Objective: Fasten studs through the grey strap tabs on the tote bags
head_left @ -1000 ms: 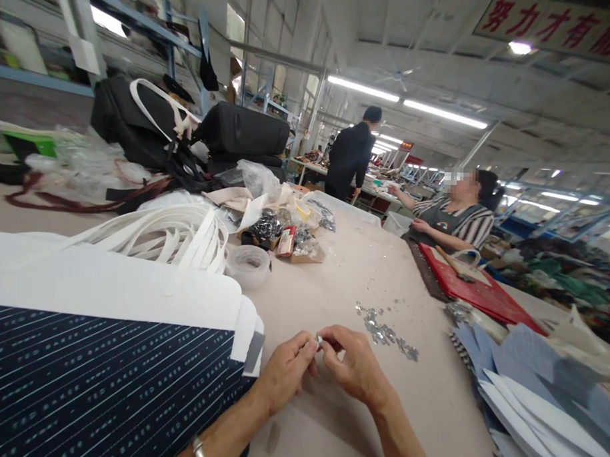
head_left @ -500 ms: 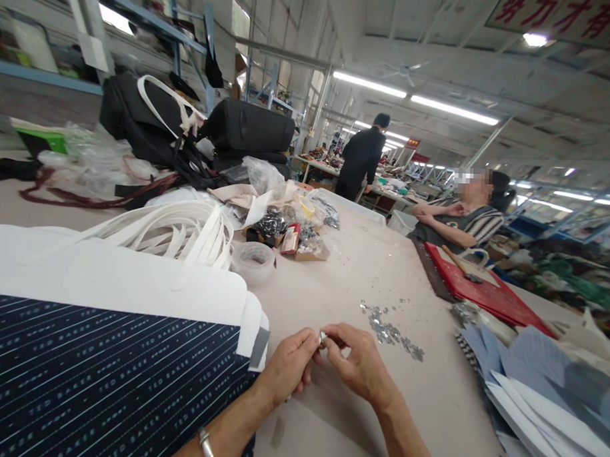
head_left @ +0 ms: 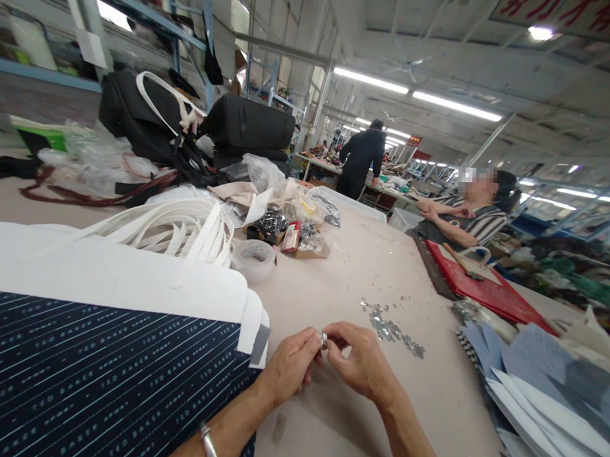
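My left hand [head_left: 289, 365] and my right hand [head_left: 361, 362] meet fingertip to fingertip just above the beige table [head_left: 343, 283]. Between them they pinch a small silver metal piece [head_left: 324, 338]. A scatter of similar small silver pieces [head_left: 389, 328] lies on the table just beyond my right hand. A stack of navy striped bags with white tops [head_left: 105, 341] lies at my left, its corner close to my left hand. A silver bangle sits on my left wrist.
White straps [head_left: 179, 227], a tape roll [head_left: 254, 257] and bags of hardware [head_left: 289, 231] lie further back. Black bags [head_left: 188, 128] stand at the far left. Pale blue and white sheets [head_left: 539, 390] fan out at right. A seated person [head_left: 460, 220] leans by a red board [head_left: 483, 288].
My hands have stayed together on the small metal piece with only slight finger movement. The view has shifted a little. The seated person has drawn an arm back and folded both arms.
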Demonstrator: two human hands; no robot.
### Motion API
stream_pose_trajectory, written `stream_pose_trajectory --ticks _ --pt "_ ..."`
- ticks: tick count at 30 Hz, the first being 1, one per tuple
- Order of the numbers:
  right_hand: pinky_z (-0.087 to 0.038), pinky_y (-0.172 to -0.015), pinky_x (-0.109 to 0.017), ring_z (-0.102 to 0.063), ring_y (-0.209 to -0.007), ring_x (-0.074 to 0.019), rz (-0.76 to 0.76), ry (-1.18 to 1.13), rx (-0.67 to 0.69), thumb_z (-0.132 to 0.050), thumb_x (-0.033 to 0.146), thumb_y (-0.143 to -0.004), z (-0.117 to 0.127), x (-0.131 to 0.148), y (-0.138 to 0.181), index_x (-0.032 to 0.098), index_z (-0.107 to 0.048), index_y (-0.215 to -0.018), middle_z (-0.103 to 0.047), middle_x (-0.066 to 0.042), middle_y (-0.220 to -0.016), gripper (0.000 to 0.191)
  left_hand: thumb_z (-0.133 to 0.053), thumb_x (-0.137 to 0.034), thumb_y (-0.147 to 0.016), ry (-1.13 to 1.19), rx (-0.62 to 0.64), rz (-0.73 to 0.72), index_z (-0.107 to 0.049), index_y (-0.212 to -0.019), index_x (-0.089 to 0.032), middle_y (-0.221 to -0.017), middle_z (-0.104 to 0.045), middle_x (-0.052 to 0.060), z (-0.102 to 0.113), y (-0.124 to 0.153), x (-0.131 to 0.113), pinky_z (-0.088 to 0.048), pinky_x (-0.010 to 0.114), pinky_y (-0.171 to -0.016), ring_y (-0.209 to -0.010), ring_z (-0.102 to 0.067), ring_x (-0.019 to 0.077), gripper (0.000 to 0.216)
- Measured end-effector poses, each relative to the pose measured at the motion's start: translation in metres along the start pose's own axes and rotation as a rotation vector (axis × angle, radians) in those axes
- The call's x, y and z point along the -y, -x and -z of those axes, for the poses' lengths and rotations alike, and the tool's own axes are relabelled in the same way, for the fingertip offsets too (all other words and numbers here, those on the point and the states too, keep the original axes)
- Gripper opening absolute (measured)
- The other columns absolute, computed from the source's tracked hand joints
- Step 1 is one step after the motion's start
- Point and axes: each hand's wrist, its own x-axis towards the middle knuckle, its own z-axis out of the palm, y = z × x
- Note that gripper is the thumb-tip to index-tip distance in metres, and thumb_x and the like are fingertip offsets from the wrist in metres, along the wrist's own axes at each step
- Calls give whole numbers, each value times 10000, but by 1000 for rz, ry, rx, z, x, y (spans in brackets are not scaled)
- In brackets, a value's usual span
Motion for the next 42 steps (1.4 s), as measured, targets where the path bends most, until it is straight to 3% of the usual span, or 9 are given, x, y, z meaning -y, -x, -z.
stream_pose_trajectory --ticks 8,14,17,20,26,28,32,38,42 --pt "-449 -630 -232 -580 -589 -116 -60 -63 39 -510 94 -760 -3 -1 2 178 -673 -764 -673 -2 -640 183 -424 -578 -877 31 32 -23 -520 -730 -199 -451 -432 -81 -1 2 0 -240 192 -370 -356 -338 70 417" --pt "-481 -612 -254 -612 -603 -135 -290 -552 -72 -595 233 -766 -11 -16 -2 152 -712 -844 -680 -8 -655 162 -391 -599 -875 177 35 -16 -561 -875 -176 -746 -585 -19 0 -4 4 -273 174 -378 -419 -407 46 456" --pt "-477 -579 -263 -570 -538 -120 -429 -863 -116 -666 269 -699 -21 -27 -4 133 -705 -850 -663 -8 -631 208 -396 -588 -875 250 11 -2 -548 -875 -172 -733 -577 -23 1 -5 4 -263 167 -373 -411 -385 36 443" --pt "-467 -525 -254 -530 -504 -102 -490 -1027 -151 -661 311 -681 -31 -34 -5 144 -652 -847 -633 2 -639 235 -427 -578 -866 295 4 -9 -542 -881 -178 -718 -575 -32 1 -6 2 -230 164 -358 -389 -355 27 417" --pt "-404 -399 -205 -405 -399 -64 -533 -1023 -229 -657 345 -652 -45 -34 -8 163 -583 -791 -459 83 -487 240 -579 -699 -713 347 -21 69 -497 -821 -203 -526 -451 -101 0 -12 14 -155 158 -323 -313 -239 16 514" --pt "-396 -380 -201 -390 -372 -55 -532 -978 -236 -683 330 -642 -50 -36 -11 148 -606 -821 -456 92 -477 267 -628 -743 -630 309 3 54 -485 -813 -211 -482 -438 -112 -2 -19 23 -144 159 -304 -273 -233 14 580" --pt "-375 -350 -186 -426 -356 -55 -490 -924 -244 -721 345 -643 -56 -40 -13 138 -605 -816 -512 79 -508 294 -602 -784 -627 316 -11 30 -470 -784 -211 -437 -411 -118 -6 -23 26 -153 140 -291 -248 -239 9 608" --pt "-382 -332 -185 -422 -336 -58 -485 -951 -246 -741 437 -656 -58 -37 -13 162 -561 -832 -538 82 -492 373 -543 -833 -629 395 -39 50 -496 -868 -211 -511 -498 -95 -4 -21 26 -164 141 -285 -252 -240 2 667" --pt "-399 -352 -187 -429 -367 -60 -535 -1019 -250 -778 417 -607 -56 -37 -14 161 -578 -814 -532 79 -492 384 -558 -839 -605 412 82 61 -474 -887 -227 -528 -558 -70 1 -29 36 -207 165 -267 -234 -285 31 680"
